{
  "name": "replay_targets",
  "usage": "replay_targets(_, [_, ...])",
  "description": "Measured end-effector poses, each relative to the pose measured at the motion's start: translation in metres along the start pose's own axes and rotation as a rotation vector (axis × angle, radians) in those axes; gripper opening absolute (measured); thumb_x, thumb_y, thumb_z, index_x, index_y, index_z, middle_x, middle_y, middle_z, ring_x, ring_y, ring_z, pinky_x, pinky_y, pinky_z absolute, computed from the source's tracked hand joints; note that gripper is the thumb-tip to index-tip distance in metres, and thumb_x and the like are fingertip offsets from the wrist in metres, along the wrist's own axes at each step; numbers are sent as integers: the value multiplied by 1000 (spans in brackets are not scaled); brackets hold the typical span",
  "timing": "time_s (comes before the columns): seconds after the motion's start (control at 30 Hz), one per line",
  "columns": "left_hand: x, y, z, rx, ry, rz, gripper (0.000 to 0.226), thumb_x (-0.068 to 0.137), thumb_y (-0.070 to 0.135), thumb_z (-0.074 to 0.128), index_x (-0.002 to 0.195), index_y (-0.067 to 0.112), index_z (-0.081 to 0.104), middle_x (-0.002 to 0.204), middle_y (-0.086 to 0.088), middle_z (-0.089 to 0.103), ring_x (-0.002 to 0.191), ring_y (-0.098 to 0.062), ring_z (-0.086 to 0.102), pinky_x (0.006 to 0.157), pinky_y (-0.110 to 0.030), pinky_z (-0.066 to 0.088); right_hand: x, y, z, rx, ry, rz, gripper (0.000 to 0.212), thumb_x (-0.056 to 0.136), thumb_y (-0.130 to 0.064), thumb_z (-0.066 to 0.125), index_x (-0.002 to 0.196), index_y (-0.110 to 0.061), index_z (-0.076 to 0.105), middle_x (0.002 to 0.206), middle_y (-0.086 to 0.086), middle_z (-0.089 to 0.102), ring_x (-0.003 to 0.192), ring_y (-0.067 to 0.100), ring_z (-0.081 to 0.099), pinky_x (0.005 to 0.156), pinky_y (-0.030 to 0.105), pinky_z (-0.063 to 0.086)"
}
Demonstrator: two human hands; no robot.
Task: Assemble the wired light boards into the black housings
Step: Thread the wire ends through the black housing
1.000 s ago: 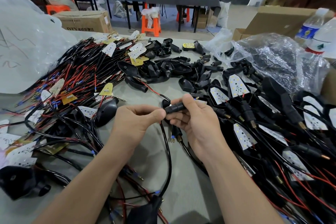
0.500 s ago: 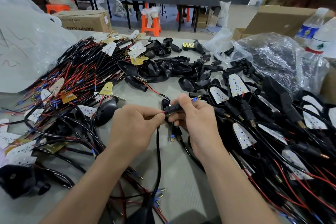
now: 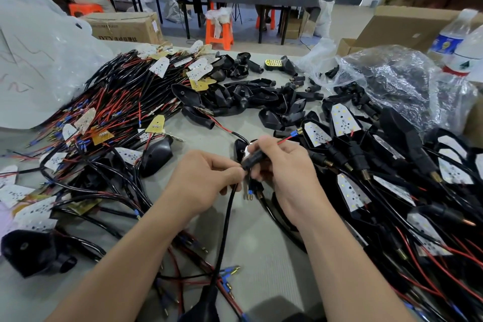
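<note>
At the centre of the frame, just above a grey tabletop (image 3: 261,248), a person holds a short black tubular housing stem (image 3: 254,160) between both hands. The right hand (image 3: 285,172) curls its fingers and thumb round the stem. A thin red wire with a blue terminal (image 3: 288,136) sticks out past its knuckles toward the upper right. The left hand (image 3: 203,180) pinches a black sheathed cable (image 3: 226,219) at the stem's lower end, and the cable runs down toward the bottom edge.

Left and upper left lies a tangle of red and black wires with white and yellow pointed light boards (image 3: 117,102). At upper centre sit empty black plastic housings (image 3: 251,97). The right side holds a heap of black housings fitted with white boards (image 3: 366,162). A crumpled clear plastic bag (image 3: 392,73) lies behind it, and two plastic water bottles (image 3: 448,39) stand at the upper right edge.
</note>
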State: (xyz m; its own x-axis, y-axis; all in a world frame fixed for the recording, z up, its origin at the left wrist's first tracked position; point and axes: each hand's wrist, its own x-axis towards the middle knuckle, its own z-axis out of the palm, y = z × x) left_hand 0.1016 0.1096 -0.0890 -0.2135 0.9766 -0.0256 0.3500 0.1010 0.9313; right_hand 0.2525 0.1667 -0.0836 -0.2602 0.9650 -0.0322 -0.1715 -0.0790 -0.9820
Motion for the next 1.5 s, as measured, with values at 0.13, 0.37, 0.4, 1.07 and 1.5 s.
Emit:
replay_targets(0.13, [-2, 0, 1, -63, 87, 12, 18, 74, 21, 88, 76, 38, 81, 66, 0, 76, 54, -7, 65, 58, -21, 56, -2, -3, 2, -54, -60, 0, 44, 106, -28, 51, 69, -16, 72, 80, 27, 69, 56, 21, 53, 56, 28, 43])
replay_targets(0.37, [-3, 1, 10, -158, -10, 74, 19, 85, 20, 83, 89, 38, 82, 83, 5, 80, 78, -6, 74, 76, -23, 55, -6, 0, 5, -16, -63, 31, 45, 107, -35, 47, 89, -7, 78, 79, 7, 76, 67, 11, 67, 55, 16, 49])
replay_targets(0.4, [-3, 1, 9, -155, 3, 74, 18, 87, 18, 81, 87, 35, 83, 83, 6, 80, 78, -4, 73, 77, -21, 54, -7, -1, 5, -4, -59, 34, 48, 108, -37, 45, 92, -7, 79, 84, 9, 77, 67, 10, 68, 55, 16, 49])
replay_targets(1.07, [-14, 7, -50, -275, -749, -156, 34, 80, 45, 70, 77, 12, 79, 78, -12, 75, 69, -18, 68, 69, -24, 54, 2, -38, -31, 540, 476, -310, 52, 110, -26, 42, 63, -12, 61, 43, 1, 39, 37, 16, 30, 44, 22, 36])
replay_targets(1.5, [-5, 1, -21, -332, -305, -72, 36, 88, 45, 61, 77, 16, 79, 72, -7, 67, 69, -17, 58, 66, -22, 47, -15, -11, 8, -196, -125, -120, 14, 96, -8, 62, 94, -15, 74, 58, 1, 57, 51, 9, 47, 49, 20, 37])
